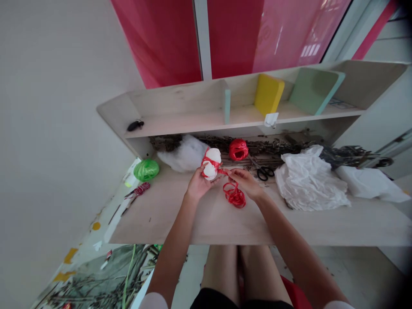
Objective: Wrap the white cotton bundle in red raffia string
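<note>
Raffia [234,195] on plywood-looking desk [154,219] under shelving [180,126]

A pale wooden bench [206,223] is carrying the whole spread: a green raffia ball [146,170] is sitting near its left end, a loose coil of red raffia [234,195] is lying mid-bench — and a red raffia ball [238,149], black-handled scissors [263,172] and dried twigs [257,148] are lying toward the back, between crumpled white plastic [309,178] and a heap of white fiber filling [182,155].
</note>
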Demonstrator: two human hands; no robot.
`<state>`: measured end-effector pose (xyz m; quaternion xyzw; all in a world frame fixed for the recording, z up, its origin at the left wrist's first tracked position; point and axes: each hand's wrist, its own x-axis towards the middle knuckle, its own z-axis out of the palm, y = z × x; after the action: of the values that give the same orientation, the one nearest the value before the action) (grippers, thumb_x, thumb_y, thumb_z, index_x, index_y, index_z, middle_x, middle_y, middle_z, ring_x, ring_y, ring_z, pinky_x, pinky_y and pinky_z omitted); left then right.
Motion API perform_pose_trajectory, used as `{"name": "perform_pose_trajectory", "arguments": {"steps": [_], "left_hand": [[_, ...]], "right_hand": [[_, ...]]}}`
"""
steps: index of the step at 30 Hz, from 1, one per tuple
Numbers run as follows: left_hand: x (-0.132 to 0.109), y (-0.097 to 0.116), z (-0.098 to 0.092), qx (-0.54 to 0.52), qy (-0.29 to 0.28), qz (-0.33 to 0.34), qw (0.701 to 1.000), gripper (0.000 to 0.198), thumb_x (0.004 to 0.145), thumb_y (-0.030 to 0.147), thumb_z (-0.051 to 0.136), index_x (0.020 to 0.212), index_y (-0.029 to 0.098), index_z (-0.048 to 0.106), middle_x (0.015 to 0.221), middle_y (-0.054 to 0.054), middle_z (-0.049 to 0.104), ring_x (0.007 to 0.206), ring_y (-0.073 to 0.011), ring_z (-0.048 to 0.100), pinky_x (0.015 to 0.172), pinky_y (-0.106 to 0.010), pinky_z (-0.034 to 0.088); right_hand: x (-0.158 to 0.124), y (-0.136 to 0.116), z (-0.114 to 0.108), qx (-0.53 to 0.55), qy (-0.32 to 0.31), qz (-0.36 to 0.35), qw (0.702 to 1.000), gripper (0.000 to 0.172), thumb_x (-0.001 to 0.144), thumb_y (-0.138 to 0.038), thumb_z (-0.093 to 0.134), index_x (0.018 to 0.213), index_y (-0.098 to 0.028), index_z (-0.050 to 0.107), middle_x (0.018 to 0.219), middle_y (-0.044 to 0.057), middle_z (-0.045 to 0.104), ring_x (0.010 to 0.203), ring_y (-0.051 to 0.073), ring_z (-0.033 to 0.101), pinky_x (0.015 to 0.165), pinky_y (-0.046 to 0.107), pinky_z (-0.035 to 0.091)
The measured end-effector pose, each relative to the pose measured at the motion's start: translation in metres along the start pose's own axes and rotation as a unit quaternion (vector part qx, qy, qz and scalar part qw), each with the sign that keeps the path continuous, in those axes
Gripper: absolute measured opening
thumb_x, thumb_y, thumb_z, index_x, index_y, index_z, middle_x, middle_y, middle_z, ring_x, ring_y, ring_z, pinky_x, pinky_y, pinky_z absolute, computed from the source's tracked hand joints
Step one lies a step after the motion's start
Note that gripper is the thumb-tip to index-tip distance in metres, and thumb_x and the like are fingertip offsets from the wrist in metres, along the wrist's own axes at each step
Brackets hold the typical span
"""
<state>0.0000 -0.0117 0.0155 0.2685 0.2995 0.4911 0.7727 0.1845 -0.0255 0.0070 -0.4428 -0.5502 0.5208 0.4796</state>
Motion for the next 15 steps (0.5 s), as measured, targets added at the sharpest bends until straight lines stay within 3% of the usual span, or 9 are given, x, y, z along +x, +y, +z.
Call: {"name": "perform_pose_trajectory", "arguments": {"steps": [10, 15], "left_hand": [[0.0035, -0.0046, -0.0011, 0.033, 0.069, 0.016, 0.997, 0.024, 0.071, 0.028, 0.07, 0.093, 0.019, 0.067, 0.099, -0.007, 0.072, 0.09, -0.0214, 0.067, 0.076, -0.032, 0.052], [0.0039, -0.009, 0.0048, 0.123, 0.072, 0.072, 0.987, 0.04, 0.062, 0.026, 0.08, 0.099, 0.018, 0.066, 0.093, -0.005, 0.072, 0.086, -0.0191, 0.066, 0.075, -0.029, 0.05]], "right_hand": [[-0.0031, -0.0028, 0.0007, -0.046, -0.001, -0.008, 0.999, 0.052, 0.068, -0.069, 0.063, 0.064, -0.018, 0.056, 0.056, -0.004, 0.043, 0.053, 0.009, 0.036, 0.049, 0.024, 0.027], [-0.0057, -0.005, 0.0023, -0.042, -0.006, 0.008, 0.999, 0.054, 0.07, -0.072, 0.06, 0.063, -0.018, 0.052, 0.054, -0.006, 0.034, 0.05, 0.008, 0.028, 0.045, 0.023, 0.021]]}}
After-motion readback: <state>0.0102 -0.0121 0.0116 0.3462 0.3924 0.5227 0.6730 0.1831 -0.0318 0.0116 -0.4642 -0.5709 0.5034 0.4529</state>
